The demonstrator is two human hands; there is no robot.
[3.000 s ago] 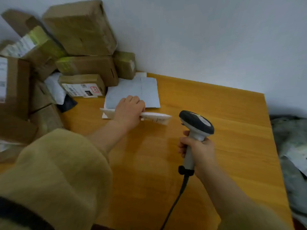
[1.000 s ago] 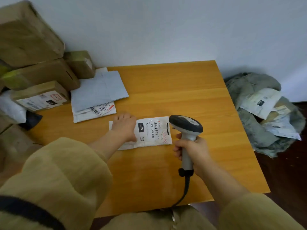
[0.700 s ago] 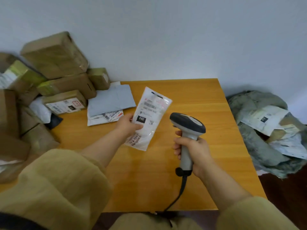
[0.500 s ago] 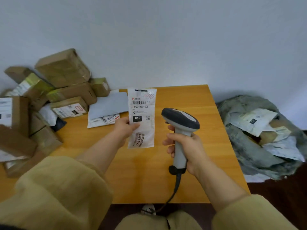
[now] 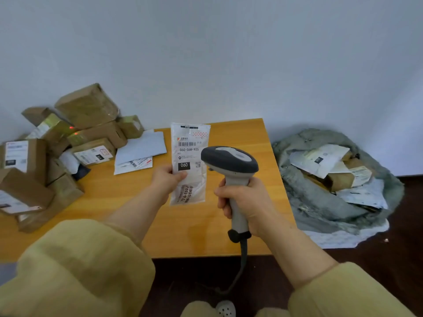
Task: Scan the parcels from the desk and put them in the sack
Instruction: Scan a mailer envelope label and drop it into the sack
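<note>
We pinch parcel (image 5: pixel 190 161) upright, left hand (image 5: pixel 166 177), label (image 5: pixel 188 147) facing us, likely for scanning; right hand (image 5: pixel 242 202) clenches scanner (image 5: pixel 229 160); sack (image 5: pixel 320 202) past desk's (image 5: pixel 114 197) right edge, handy.

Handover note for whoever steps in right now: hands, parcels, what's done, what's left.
Hands: the left hand pinches a white flat parcel upright above the desk, label toward the camera; the right hand grips the scanner, its head beside the label.
Done: several parcels lie in the sack on the floor right of the desk.
Left: a finished scan of this parcel cannot be confirmed; scan it, sack it, then work through the cardboard boxes and flat mailers at the desk's left end.
</note>
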